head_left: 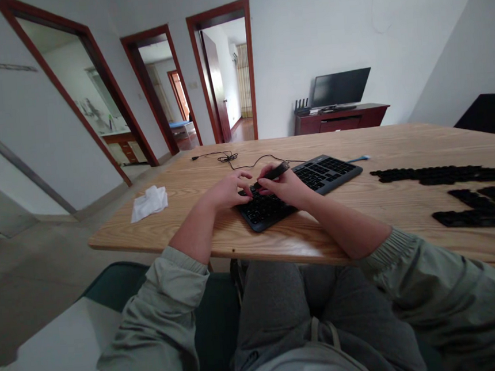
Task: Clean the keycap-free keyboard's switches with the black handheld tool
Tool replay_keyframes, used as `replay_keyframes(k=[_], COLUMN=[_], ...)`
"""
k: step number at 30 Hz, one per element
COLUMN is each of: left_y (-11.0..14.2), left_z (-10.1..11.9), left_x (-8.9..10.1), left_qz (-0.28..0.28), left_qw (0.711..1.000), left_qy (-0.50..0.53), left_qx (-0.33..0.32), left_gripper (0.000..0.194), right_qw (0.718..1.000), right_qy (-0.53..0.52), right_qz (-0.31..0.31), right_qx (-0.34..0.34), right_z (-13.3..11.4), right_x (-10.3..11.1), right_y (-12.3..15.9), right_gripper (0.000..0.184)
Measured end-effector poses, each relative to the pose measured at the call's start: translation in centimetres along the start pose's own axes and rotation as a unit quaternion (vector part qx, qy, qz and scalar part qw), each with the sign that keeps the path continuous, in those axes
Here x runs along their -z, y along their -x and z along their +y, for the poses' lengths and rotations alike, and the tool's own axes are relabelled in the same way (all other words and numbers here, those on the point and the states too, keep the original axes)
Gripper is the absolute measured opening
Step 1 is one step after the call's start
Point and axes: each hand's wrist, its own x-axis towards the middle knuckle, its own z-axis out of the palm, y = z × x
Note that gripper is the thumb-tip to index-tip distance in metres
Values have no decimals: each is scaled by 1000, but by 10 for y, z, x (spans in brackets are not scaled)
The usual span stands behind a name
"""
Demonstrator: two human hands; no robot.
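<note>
A black keyboard (316, 178) lies slanted on the wooden table (181, 214), its near end at the table's front edge. My left hand (226, 190) rests on the keyboard's near left end, fingers curled down onto the keys. My right hand (283, 187) sits just to its right, closed round a slim black tool (273, 173) whose tip points down at the keys between the two hands. What the tool's tip touches is hidden by my fingers.
A crumpled white cloth (149, 203) lies at the table's left. Rows of loose black keycaps (446, 175) spread over the right side. The keyboard's cable (232, 159) coils behind. A TV on a cabinet (340, 105) stands far back.
</note>
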Motion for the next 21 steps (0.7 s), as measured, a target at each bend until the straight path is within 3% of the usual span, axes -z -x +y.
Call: replay_keyframes(k=[6,13,21], left_y=[-3,-2,-10], left_z=[13,19,23], left_x=[-1,-4,-14], left_qz=[42,74,91], left_qw=[998,994,995], left_qy=[-37,-77,44], left_qx=[6,31,26], left_gripper=[18,29,43], right_qw=[997,996,991], right_qy=[63,71,98], right_qz=[-36,-40,-67], right_qx=[32,22,62], right_z=[-9,-9,-9], right_x=[8,11,9], right_y=[-2,-3,-16], right_gripper=[15,16,16])
